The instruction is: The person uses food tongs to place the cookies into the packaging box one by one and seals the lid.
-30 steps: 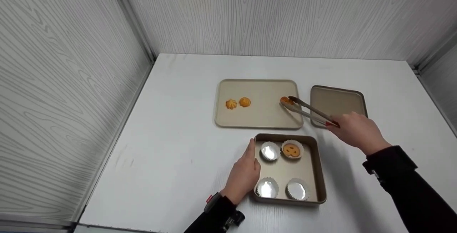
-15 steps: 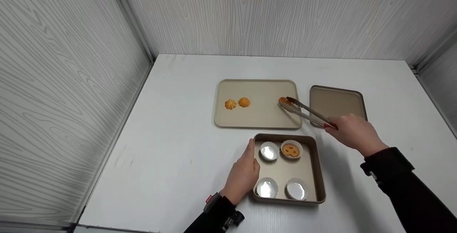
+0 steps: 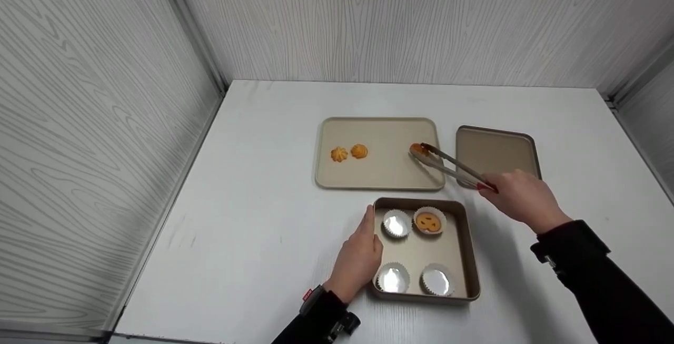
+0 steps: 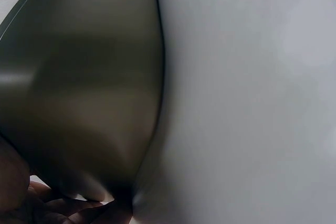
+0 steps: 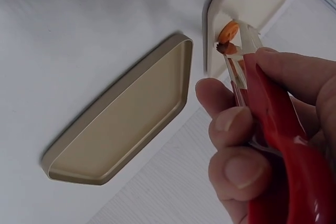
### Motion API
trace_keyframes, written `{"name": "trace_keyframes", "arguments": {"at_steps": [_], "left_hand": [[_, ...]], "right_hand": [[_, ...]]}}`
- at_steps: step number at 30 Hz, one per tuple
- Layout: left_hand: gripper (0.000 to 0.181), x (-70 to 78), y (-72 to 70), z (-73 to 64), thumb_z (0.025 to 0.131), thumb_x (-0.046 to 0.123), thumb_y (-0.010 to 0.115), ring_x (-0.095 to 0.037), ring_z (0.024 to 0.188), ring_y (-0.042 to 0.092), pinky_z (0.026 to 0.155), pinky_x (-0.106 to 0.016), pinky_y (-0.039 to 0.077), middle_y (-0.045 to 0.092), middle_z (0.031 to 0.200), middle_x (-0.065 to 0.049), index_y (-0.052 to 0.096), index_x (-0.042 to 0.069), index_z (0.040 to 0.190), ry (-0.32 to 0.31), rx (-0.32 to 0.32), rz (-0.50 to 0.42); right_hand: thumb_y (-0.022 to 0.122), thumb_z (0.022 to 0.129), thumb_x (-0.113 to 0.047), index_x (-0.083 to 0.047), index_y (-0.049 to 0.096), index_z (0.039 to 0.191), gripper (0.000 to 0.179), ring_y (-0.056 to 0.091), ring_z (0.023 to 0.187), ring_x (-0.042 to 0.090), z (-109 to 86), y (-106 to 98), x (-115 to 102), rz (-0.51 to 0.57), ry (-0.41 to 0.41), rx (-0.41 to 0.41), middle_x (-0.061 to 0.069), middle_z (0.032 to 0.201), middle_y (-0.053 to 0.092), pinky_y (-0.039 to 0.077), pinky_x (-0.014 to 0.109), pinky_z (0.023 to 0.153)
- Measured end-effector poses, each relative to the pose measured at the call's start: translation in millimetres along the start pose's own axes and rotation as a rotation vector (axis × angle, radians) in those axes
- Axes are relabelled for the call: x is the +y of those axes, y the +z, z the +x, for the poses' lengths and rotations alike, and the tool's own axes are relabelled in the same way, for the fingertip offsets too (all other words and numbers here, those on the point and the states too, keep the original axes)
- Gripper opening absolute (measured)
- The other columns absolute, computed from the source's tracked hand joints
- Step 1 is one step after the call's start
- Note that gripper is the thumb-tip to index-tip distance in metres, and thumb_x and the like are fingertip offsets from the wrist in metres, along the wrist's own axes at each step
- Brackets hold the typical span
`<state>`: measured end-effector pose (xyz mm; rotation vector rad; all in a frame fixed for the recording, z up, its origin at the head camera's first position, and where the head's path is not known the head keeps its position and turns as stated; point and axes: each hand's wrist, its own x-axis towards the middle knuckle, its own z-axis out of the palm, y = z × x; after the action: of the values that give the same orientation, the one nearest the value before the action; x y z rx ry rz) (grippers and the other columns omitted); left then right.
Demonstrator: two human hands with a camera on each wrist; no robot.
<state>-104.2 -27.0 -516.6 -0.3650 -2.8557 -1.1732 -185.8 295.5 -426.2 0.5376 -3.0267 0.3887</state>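
Observation:
My right hand (image 3: pixel 524 198) grips red-handled metal tongs (image 3: pixel 450 166); their tips close around an orange cookie (image 3: pixel 417 149) at the right side of the beige baking tray (image 3: pixel 376 175). The wrist view shows the tongs (image 5: pixel 273 124) reaching to that cookie (image 5: pixel 229 31). Two more cookies (image 3: pixel 348 152) lie on the tray's left part. My left hand (image 3: pixel 360 257) rests against the left wall of the square brown pan (image 3: pixel 470 259). The pan holds several foil cups (image 3: pixel 396 224); one cup holds a cookie (image 3: pixel 429 221).
An empty brown tray (image 3: pixel 497 149) sits to the right of the beige tray, also seen in the wrist view as the tray (image 5: pixel 121 124). White table (image 3: pixel 263 217) is walled by grey panels at the back and left. The left wrist view shows only the pan's wall (image 4: pixel 79 87).
The tongs' tips have shifted slightly left with the cookie between them. My left hand has stayed on the pan.

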Motion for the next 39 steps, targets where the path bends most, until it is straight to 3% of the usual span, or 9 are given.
{"name": "trace_keyframes", "arguments": {"at_steps": [4,7,11,21,27,34,39], "left_hand": [[0.063,-0.2,-0.2,-0.5,0.1,0.005,0.048,-0.029,0.087,0.065,0.083,-0.043,0.056,0.047,0.153,-0.022,0.026,-0.006,0.158,-0.001,-0.004,-0.005],[0.064,-0.3,0.0,-0.3,0.1,0.004,0.048,-0.024,0.073,0.06,0.075,-0.041,0.056,0.047,0.153,-0.022,0.025,-0.006,0.159,-0.006,-0.005,-0.012],[0.064,-0.8,0.8,0.0,0.1,0.004,0.047,-0.018,0.066,0.052,0.069,-0.039,0.053,0.048,0.154,-0.021,0.025,-0.006,0.159,-0.013,-0.009,-0.012],[0.064,-1.3,1.9,0.7,0.1,0.005,0.048,-0.017,0.065,0.051,0.068,-0.039,0.054,0.051,0.15,-0.021,0.025,-0.005,0.159,-0.016,-0.006,-0.003],[0.064,-1.2,1.9,0.2,0.1,0.005,0.048,-0.022,0.074,0.06,0.076,-0.043,0.056,0.05,0.151,-0.022,0.026,-0.005,0.159,-0.02,0.001,-0.009],[0.064,-1.1,1.0,-0.2,0.1,0.004,0.048,-0.022,0.073,0.058,0.076,-0.043,0.056,0.05,0.151,-0.022,0.026,-0.005,0.159,-0.017,0.004,-0.009],[0.064,-1.2,1.4,0.1,0.101,0.005,0.047,-0.022,0.074,0.059,0.075,-0.043,0.055,0.049,0.152,-0.021,0.025,-0.004,0.16,-0.027,-0.013,-0.005]], "right_hand": [[0.071,0.095,-0.019,-0.017,0.063,0.081,0.017,0.046,0.058,0.018,-2.5,4,2,-0.01,-0.02,0.038,-0.006,0.063,0.053,0.035,0.037,0.051],[0.071,0.095,-0.017,-0.017,0.06,0.077,0.021,0.045,0.057,0.018,-5.2,6,2,-0.026,-0.04,0.078,-0.006,0.061,0.05,0.034,0.036,0.05],[0.072,0.094,-0.015,-0.018,0.058,0.076,0.023,0.045,0.055,0.018,-8.6,9,3,-0.042,-0.065,0.12,-0.007,0.059,0.048,0.034,0.036,0.049],[0.073,0.092,-0.016,-0.017,0.061,0.082,0.016,0.044,0.052,0.018,-14.0,11,3,-0.056,-0.096,0.14,-0.008,0.057,0.049,0.034,0.036,0.046],[0.075,0.091,-0.016,-0.017,0.062,0.084,0.015,0.046,0.051,0.015,-17.3,13,2,-0.062,-0.125,0.158,-0.009,0.057,0.052,0.035,0.037,0.045],[0.075,0.092,-0.016,-0.02,0.06,0.08,0.019,0.041,0.054,0.013,-18.9,10,1,-0.039,-0.101,0.112,-0.012,0.057,0.047,0.033,0.033,0.048],[0.072,0.095,-0.021,-0.021,0.063,0.082,0.016,0.049,0.058,0.014,-17.7,6,2,-0.008,-0.05,0.037,-0.011,0.063,0.057,0.036,0.036,0.049]]}}
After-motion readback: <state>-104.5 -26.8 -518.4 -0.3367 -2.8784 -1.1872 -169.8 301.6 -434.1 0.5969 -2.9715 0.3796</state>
